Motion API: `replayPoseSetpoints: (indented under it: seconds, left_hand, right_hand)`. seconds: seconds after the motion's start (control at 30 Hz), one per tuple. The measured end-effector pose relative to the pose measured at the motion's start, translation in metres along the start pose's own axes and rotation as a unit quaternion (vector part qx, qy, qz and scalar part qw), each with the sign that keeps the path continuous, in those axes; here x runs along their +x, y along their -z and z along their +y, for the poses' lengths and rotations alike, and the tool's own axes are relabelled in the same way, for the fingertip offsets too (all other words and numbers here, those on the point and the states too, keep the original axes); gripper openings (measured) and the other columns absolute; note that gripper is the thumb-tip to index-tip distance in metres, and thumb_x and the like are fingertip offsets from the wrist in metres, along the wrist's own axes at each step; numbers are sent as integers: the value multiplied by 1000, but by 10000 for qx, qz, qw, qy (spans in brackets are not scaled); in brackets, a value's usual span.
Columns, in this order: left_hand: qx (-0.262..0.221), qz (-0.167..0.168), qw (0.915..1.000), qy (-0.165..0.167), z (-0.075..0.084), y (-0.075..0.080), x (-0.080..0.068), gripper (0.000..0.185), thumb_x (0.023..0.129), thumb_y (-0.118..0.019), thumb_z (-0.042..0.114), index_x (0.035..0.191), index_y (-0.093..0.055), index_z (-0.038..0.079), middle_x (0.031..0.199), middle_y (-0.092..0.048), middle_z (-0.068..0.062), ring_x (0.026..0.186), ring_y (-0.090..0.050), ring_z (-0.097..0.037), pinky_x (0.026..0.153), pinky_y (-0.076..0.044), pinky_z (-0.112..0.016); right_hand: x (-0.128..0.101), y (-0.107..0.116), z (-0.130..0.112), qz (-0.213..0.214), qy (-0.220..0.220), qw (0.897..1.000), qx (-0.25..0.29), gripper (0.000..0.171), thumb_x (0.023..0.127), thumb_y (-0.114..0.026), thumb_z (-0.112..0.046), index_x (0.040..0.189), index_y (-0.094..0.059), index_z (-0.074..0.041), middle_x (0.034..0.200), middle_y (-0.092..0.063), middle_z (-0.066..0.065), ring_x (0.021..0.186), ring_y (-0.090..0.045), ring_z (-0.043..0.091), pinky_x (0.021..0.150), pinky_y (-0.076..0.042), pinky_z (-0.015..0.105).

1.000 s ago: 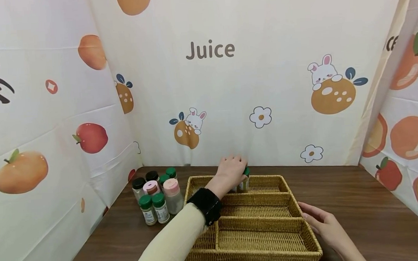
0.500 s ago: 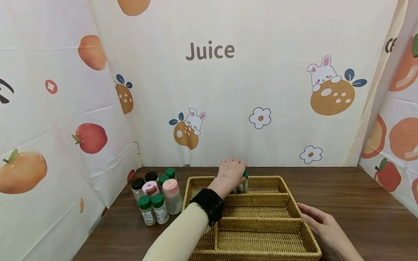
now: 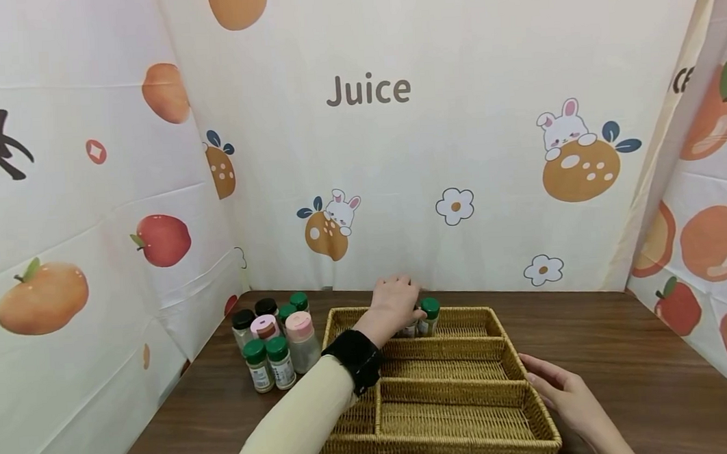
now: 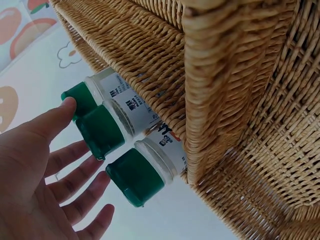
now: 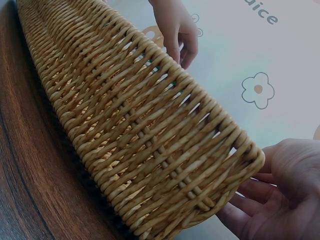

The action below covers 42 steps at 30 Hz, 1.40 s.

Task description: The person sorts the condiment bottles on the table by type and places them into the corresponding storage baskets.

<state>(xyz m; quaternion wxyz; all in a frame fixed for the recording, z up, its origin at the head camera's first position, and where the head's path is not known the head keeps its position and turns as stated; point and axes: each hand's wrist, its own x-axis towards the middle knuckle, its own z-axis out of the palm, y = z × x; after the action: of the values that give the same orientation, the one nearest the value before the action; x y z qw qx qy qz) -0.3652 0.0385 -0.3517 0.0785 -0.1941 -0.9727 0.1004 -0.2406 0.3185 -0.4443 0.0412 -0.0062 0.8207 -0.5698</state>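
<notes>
A woven basket (image 3: 437, 449) with several compartments stands on the table. In its back compartment are spice jars with green lids; the left wrist view has three of them, the far jar (image 4: 80, 100), the middle jar (image 4: 101, 130) and the near jar (image 4: 136, 177). My left hand (image 3: 395, 304) is over them, fingers spread loosely. Its thumb tip touches or nearly touches the far jar's lid, and the other fingers lie beside the lids. At the basket's right side, my right hand (image 3: 566, 398) rests its fairly straight fingers against the wicker wall.
Left of the basket stands a cluster of jars: green-lidded jars (image 3: 278, 362), black-lidded jars (image 3: 242, 326), a pink-lidded jar (image 3: 303, 343) and a lilac-lidded one (image 3: 264, 328). A printed cloth wall (image 3: 396, 150) closes off the table's back edge.
My left hand has shifted slightly left, off the rightmost green-lidded jar in the back compartment, whose lid now shows fully. The right hand has stayed at the basket's side.
</notes>
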Motion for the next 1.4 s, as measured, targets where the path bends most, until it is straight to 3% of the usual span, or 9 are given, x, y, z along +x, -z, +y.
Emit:
replayPoseSetpoints:
  seconds: [0.57,0.73,0.9,1.4]
  left_hand:
    - [-139,117,9998,38,-17,1,-14,54,93,-56,63,133,-58,27,130,-60,1,121,-57,-20,98,-49,-40]
    - [-380,44,9992,87,-23,1,-16,54,93,-56,61,134,-58,26,131,-60,1,122,-57,-20,98,-48,-40]
    - [-612,70,9979,215,-31,4,-19,46,95,-54,60,126,-62,27,128,-61,1,119,-57,-21,98,-48,-40]
    - [-921,443,9946,180,-60,11,-37,27,97,-63,42,117,-66,24,117,-65,1,112,-61,-21,93,-51,-39]
  right_hand:
    - [0,1,-1,1,-68,10000,-16,59,105,-52,-25,152,-34,4,154,-36,29,100,-56,-15,89,-55,24]
    - [0,1,0,27,-34,10000,46,58,104,-53,-23,152,-33,6,154,-37,30,98,-57,-15,88,-56,24]
    - [1,0,0,5,-8,10000,60,58,104,-53,-22,152,-34,6,153,-37,30,99,-57,-15,88,-57,25]
    - [1,1,1,-14,-38,10000,0,59,105,-52,-25,152,-33,6,154,-37,30,98,-56,-16,87,-55,22]
